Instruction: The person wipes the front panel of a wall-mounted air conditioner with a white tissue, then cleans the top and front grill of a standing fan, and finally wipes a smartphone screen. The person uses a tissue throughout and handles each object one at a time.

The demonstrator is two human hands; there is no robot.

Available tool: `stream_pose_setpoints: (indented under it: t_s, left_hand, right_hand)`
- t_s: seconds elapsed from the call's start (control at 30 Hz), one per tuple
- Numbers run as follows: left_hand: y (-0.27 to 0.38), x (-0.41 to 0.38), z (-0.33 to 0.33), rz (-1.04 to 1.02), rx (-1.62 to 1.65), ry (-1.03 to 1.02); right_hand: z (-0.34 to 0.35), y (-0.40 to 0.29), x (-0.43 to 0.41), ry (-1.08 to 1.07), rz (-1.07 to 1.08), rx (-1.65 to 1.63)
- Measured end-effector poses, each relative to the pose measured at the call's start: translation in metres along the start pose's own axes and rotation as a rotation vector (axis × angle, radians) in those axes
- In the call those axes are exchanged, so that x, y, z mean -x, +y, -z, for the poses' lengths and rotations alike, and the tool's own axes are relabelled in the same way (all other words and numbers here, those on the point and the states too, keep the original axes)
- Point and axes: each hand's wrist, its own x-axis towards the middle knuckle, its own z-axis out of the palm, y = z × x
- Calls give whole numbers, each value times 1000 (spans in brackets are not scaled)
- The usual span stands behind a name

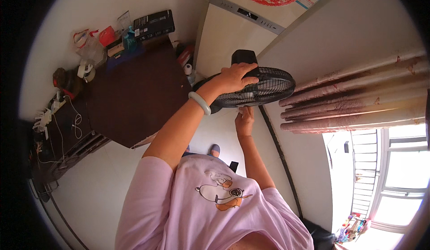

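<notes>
A black electric fan [273, 85] stands in front of me, its wire guard seen from above and its motor housing [243, 57] on the far side. My left hand [235, 77], with a pale bangle on the wrist, holds the top of the guard, fingers toward the housing and thumb over the wires. Lower down, my right hand [246, 120] is raised against the near face of the guard. Between its fingers shows a small whitish piece [241, 110], perhaps cloth or tissue, mostly hidden. The fan's base is largely out of sight behind my left arm.
A dark wooden table [137, 92] at left carries a black box [154, 25], plastic bags [90, 50] and white cables [77, 122]. A cream refrigerator [231, 31] is behind the fan. Patterned curtains [352, 99] hang at right beside a bright window [403, 169].
</notes>
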Motion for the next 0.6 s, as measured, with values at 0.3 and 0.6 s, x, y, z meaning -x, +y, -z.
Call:
stream_pose_setpoints:
  t_s: [0.3,0.6]
  left_hand:
    - [-22,24,-18,-126,378,463]
    - [4,116,-70,261,952,626]
  right_hand:
    - [37,-52,-31,-185,-659,-844]
    - [65,-72,-70,-385,-573,-1148]
